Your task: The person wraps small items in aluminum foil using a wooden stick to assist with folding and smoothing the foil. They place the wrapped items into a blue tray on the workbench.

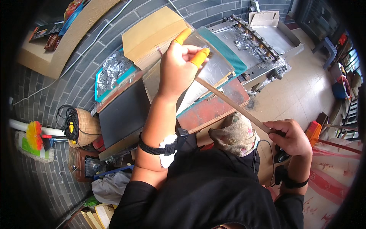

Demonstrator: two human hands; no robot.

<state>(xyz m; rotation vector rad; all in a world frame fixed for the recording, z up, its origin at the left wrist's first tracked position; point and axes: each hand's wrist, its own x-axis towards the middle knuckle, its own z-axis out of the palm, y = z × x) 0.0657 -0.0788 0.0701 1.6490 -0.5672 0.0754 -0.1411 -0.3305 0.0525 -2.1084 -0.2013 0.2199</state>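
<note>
My right hand (288, 136) grips the near end of a long, thin wooden stick (234, 106). The stick slants up and left, and its far end passes out of sight by my left wrist. My left hand (180, 63) hovers over a stack of thin sheets (216, 67), with orange finger cots on the thumb and another finger. A small shiny scrap (204, 47) shows near its curled fingertips; whether they hold it is unclear. Beneath the sheets lies a ribbed teal board (238, 63) on a worn red bench top (213, 110).
A thick stack of yellowish paper (154, 34) leans left of my hand. Crumpled foil fills a blue tray (99, 93). Beyond the board stands a metal frame (254, 37) littered with foil bits. A stained cloth (236, 134) covers something by my lap. A woven basket (87, 126) holds black cable.
</note>
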